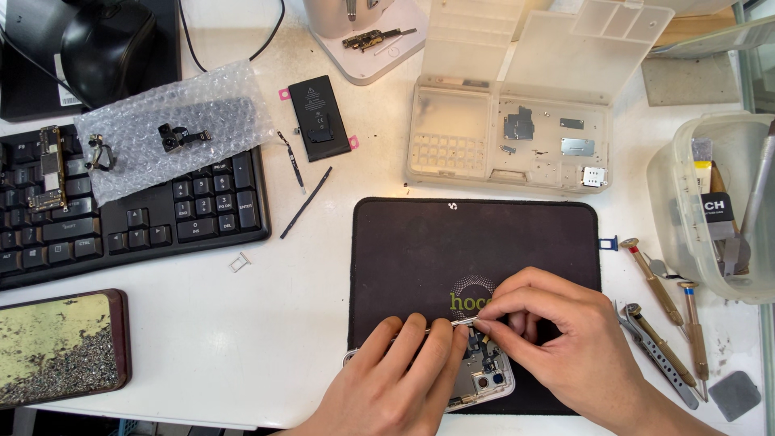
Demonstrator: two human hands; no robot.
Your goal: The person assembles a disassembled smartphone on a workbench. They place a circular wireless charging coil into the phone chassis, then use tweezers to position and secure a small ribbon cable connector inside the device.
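While both hands crowd over the opened silver phone chassis [478, 386] at the near edge of the dark rectangular work mat [420, 242], the strip-down looks well under way rather than freshly begun. The left hand [395, 379] lies curled on the chassis, its fingers pressing the frame down to steady it. The right hand [557, 339] is closed in a pinch around a slim metal tool [460, 322], probably tweezers, whose tip I cannot make out behind the fingers.

Much has already come out, judging by what lies around. A flat black rectangular battery [319, 117] rests on the white table above the mat. A small camera module on a flex cable [179, 137] sits on a sheet of clear bubble wrap [169, 133] spread over the black computer keyboard [129, 210], and a narrow circuit board [50, 169] lies on the keys further left. Small metal shields [521, 125] lie sorted in the clear plastic compartment box [508, 133], and a tiny metal card tray [239, 262] lies on the table.

Inside the chassis, camera lenses and some dark parts remain visible by the fingers, so I judge that a few components are left to lift. Several brown-handled screwdrivers [654, 282] wait just right of the mat.
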